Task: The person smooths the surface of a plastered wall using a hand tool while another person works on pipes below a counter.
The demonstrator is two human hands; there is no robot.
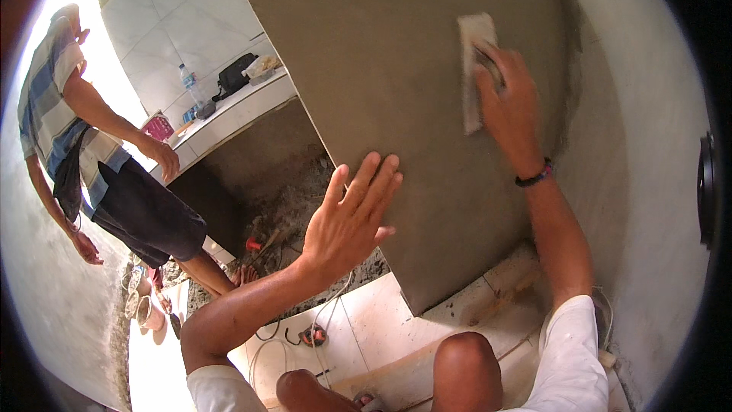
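Observation:
In front of me stands a grey-brown plastered panel (396,69) with a smooth, wet-looking face. My right hand (512,103) is wrapped round the handle of a plastering float (471,76), whose long pale blade lies against the upper right of the panel. A dark band circles that wrist. My left hand (347,217) is raised by the panel's left edge, fingers stretched and spread, holding nothing. Its fingertips overlap the plaster in view; I cannot tell whether they touch it.
A person (99,137) in a striped shirt stands at the left. Behind, a tiled ledge (229,118) bears a water bottle (191,84) and a black bag (232,76). Cables and an orange-black tape measure (312,335) lie on floor tiles. A bucket (150,313) stands lower left.

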